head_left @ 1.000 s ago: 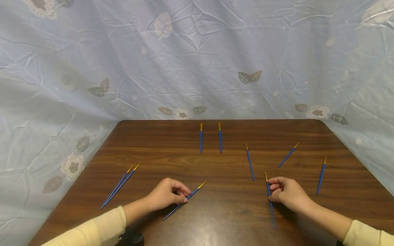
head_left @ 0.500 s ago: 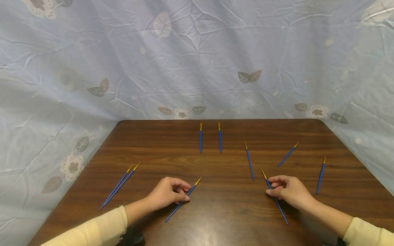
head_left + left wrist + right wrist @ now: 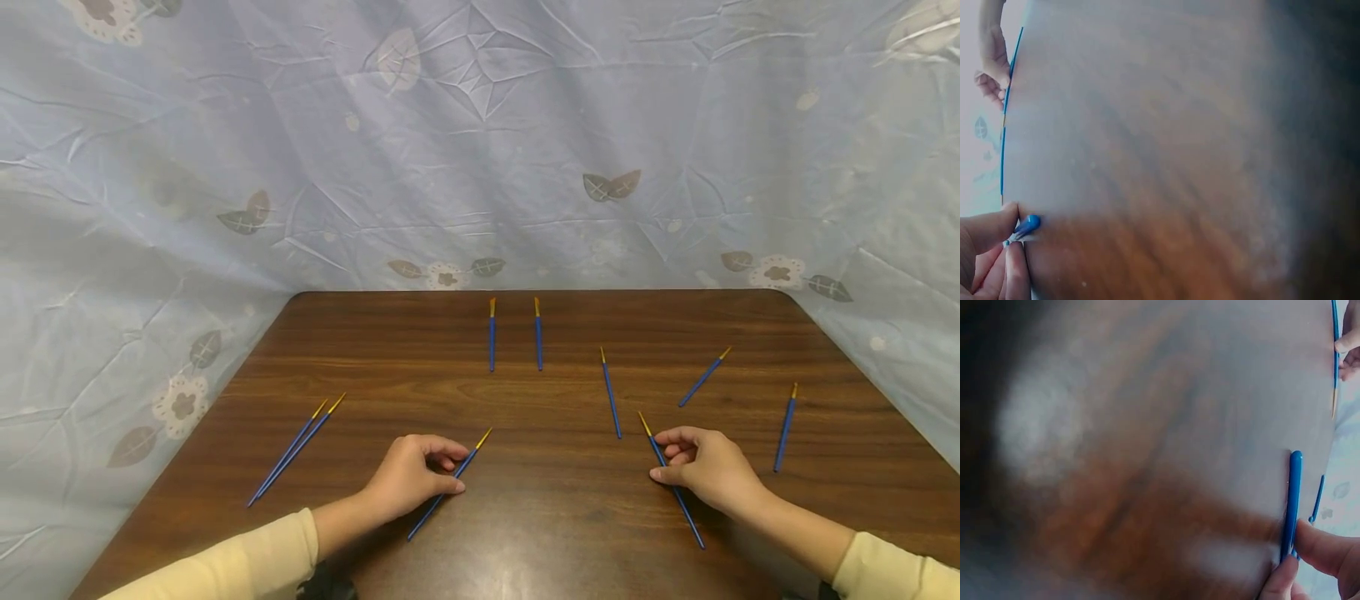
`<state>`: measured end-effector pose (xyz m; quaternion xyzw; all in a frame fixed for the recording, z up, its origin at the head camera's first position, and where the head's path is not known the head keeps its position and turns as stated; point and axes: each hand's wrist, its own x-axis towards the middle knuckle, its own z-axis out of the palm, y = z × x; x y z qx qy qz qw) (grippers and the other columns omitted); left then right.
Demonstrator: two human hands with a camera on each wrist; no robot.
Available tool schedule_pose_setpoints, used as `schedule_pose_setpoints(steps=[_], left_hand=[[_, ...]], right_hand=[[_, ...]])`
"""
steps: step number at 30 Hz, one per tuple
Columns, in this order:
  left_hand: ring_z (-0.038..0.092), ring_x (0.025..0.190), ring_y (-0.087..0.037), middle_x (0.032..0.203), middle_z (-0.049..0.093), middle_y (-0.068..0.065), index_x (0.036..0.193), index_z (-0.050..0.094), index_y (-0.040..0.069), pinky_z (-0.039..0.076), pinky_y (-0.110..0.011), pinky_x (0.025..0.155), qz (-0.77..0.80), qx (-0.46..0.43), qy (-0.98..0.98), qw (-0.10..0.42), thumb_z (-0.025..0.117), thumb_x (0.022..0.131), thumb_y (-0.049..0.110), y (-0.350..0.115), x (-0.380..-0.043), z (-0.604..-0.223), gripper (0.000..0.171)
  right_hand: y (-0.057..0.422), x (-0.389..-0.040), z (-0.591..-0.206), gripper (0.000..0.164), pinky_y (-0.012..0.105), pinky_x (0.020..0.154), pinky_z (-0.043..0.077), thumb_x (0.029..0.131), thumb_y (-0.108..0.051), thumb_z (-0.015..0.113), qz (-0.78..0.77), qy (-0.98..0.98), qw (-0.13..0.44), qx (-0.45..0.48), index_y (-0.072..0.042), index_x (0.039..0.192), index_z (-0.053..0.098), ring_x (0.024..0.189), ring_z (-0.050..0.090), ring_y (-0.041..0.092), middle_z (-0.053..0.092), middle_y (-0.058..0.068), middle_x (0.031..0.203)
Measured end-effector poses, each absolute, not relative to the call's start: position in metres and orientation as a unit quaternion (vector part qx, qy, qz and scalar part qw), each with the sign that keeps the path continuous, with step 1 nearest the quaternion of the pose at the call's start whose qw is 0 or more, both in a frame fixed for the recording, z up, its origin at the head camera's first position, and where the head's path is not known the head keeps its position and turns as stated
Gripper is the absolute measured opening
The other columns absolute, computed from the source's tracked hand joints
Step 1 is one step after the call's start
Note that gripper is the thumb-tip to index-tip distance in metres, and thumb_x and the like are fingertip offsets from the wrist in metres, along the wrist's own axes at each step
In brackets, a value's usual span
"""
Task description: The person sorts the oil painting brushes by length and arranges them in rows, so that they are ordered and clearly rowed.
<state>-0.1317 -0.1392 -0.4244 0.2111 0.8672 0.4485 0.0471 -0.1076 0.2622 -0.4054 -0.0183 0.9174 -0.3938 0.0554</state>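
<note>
Toward the front of the table, my left hand (image 3: 411, 477) pinches a slim blue paintbrush (image 3: 426, 517) between thumb and fingers. Its yellow tip slants away to the right. On the other side my right hand (image 3: 708, 468) holds a similar paintbrush (image 3: 688, 518), tip pointing away and slightly left. Fingers hide part of each handle. In the left wrist view the rounded blue handle end (image 3: 1032, 222) sticks out past the thumb. The right wrist view has the blue handle (image 3: 1294, 494) between thumb and finger.
Two paintbrushes (image 3: 291, 458) lie side by side on the left of the brown wooden table (image 3: 360, 333). Two more (image 3: 492, 342) stand parallel near the back edge. Single brushes (image 3: 612, 400) (image 3: 703, 383) (image 3: 785, 429) are spread on the right. Patterned cloth (image 3: 480, 167) encloses the table.
The left brush has turned a little steeper, its tip shifting left. The right brush has rotated, its handle end swinging right. Both hands stay nearly in place; little differs over the last half second.
</note>
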Motion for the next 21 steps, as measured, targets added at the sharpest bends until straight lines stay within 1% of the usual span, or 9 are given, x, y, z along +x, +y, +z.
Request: schedule_pose_setpoints(steps=[4, 9, 16, 21], left_hand=[[0.065, 0.08, -0.012, 0.098, 0.072, -0.002, 0.101, 0.075, 0.005, 0.054, -0.024, 0.071, 0.452, 0.215, 0.865, 0.038, 0.085, 0.071, 0.004, -0.1387, -0.1319, -0.4237, 0.032], [0.065, 0.079, -0.01, 0.096, 0.073, -0.001, 0.1, 0.076, 0.006, 0.054, -0.024, 0.071, 0.452, 0.211, 0.866, 0.041, 0.084, 0.073, 0.004, -0.1395, -0.1318, -0.422, 0.028], [0.066, 0.077, -0.007, 0.095, 0.073, -0.001, 0.1, 0.076, 0.005, 0.054, -0.021, 0.07, 0.45, 0.198, 0.87, 0.046, 0.082, 0.075, 0.002, -0.1397, -0.1321, -0.4212, 0.026], [0.067, 0.076, -0.01, 0.095, 0.073, -0.005, 0.099, 0.075, 0.003, 0.055, -0.021, 0.069, 0.459, 0.196, 0.865, 0.049, 0.081, 0.075, -0.001, -0.1387, -0.133, -0.4198, 0.024]], right_hand=[[0.2628, -0.1075, -0.4053, 0.047, 0.023, 0.065, 0.05, 0.075, -0.015, 0.084, -0.39, 0.92, 0.043, -0.02, 0.004, 0.113, 0.064, 0.08, 0.058, 0.018, 0.061, 0.006, 0.092], [0.2641, -0.1069, -0.406, 0.045, 0.021, 0.065, 0.051, 0.075, -0.012, 0.084, -0.384, 0.922, 0.029, -0.023, 0.005, 0.112, 0.065, 0.081, 0.06, 0.017, 0.064, 0.005, 0.093], [0.2672, -0.1066, -0.4072, 0.041, 0.021, 0.066, 0.053, 0.077, -0.011, 0.082, -0.41, 0.911, 0.035, -0.027, 0.006, 0.11, 0.065, 0.079, 0.063, 0.018, 0.065, 0.006, 0.092], [0.2692, -0.1068, -0.4066, 0.04, 0.022, 0.066, 0.054, 0.078, -0.012, 0.081, -0.418, 0.907, 0.035, -0.023, 0.006, 0.11, 0.066, 0.08, 0.064, 0.018, 0.067, 0.005, 0.092]])
